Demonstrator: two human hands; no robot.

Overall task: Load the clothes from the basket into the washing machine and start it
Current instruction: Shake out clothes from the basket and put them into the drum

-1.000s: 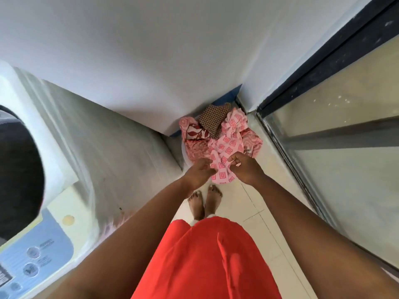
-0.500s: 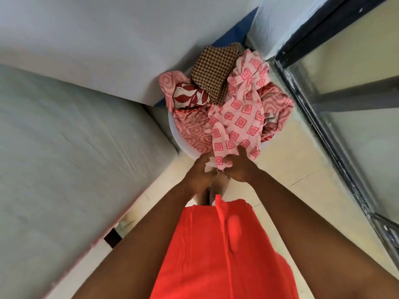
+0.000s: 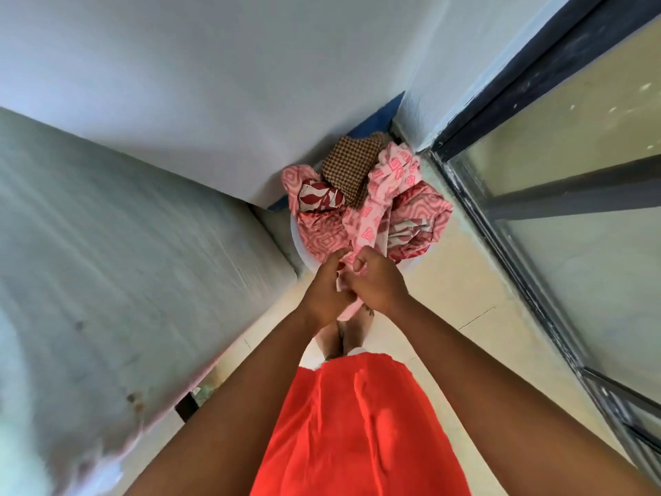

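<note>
Both hands, the left hand (image 3: 327, 286) and the right hand (image 3: 379, 281), squeeze one pink cloth with squares (image 3: 372, 213) pulled up from the white basket (image 3: 296, 241) in the corner, holding about five cloths, beside the grey washing machine (image 3: 125, 252).

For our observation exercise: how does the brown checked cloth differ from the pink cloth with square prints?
The brown checked cloth is dark with a fine check; the pink cloth with square prints is pale with bold squares. The brown one lies untouched at the pile's far side; the pink one is pulled taut by the left hand and right hand. Both sit on the basket heap.
</note>
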